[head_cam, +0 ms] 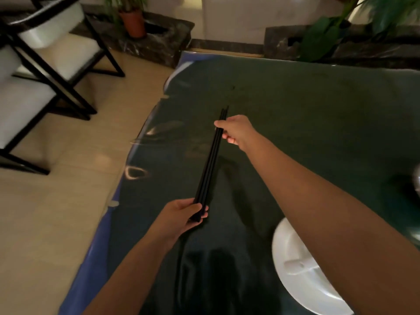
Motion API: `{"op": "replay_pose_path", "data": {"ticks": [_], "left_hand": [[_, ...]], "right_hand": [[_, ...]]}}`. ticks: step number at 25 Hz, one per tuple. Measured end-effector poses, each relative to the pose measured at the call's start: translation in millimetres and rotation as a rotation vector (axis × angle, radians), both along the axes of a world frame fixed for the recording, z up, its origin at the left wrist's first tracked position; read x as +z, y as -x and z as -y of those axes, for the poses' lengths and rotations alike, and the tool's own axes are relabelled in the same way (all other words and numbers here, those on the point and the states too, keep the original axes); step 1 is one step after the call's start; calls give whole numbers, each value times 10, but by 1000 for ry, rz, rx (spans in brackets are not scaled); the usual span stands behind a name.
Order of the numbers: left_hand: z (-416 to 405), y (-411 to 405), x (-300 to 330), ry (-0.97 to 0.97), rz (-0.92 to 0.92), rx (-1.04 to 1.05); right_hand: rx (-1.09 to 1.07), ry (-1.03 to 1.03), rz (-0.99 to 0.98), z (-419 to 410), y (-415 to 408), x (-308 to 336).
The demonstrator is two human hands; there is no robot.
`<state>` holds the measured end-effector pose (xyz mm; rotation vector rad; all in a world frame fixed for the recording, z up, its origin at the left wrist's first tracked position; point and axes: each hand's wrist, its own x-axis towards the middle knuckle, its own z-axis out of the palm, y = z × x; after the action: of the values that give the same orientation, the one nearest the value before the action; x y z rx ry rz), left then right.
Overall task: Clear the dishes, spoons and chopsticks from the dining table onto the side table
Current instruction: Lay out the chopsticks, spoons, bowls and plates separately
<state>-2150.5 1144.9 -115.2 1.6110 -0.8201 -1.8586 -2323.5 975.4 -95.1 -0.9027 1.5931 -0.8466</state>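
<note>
A bundle of long black chopsticks (210, 164) hangs above the dark green table (318, 114), pointing away from me. My left hand (181, 214) grips the near thick ends. My right hand (236, 130) pinches the bundle close to its far tips. Both hands are shut on the same bundle. A white dish (295, 269) with a white spoon (295, 263) in it sits on the table at the lower right, partly hidden under my right forearm.
The table's left edge runs diagonally beside a beige tiled floor (68, 178). Black-framed chairs with white cushions (45, 71) stand at the left. Potted plants (134, 21) on dark stone ledges line the back. A blurred shiny object (417, 180) shows at the right edge.
</note>
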Motion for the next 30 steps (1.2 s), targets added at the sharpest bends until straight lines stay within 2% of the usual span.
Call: {"op": "replay_pose_path", "data": {"ticks": [5,9,13,17,21,24,28,30], "left_hand": [[175,-121,-290,37,211,-15],[188,-171,-276,338,783,-186],[175,-164,-253,467,978,-180],[167,-208,-346,523,993,-147],[129,-223,-440,561,974,-126],[72,-224,-465,602,1006,-141],[2,-138,-319,599,1030,-50],[-77,-18,-148,673,962,12]], "right_hand": [[37,-55,-126,341,-331,-419],[56,-80,-255,417,-466,-551],[41,-136,-228,480,-436,-551],[37,-134,-237,474,-436,-547],[54,-69,-340,399,-436,-580],[84,-74,-317,313,-398,-538],[198,-47,-320,117,-136,-176],[230,-7,-299,-111,182,112]]}}
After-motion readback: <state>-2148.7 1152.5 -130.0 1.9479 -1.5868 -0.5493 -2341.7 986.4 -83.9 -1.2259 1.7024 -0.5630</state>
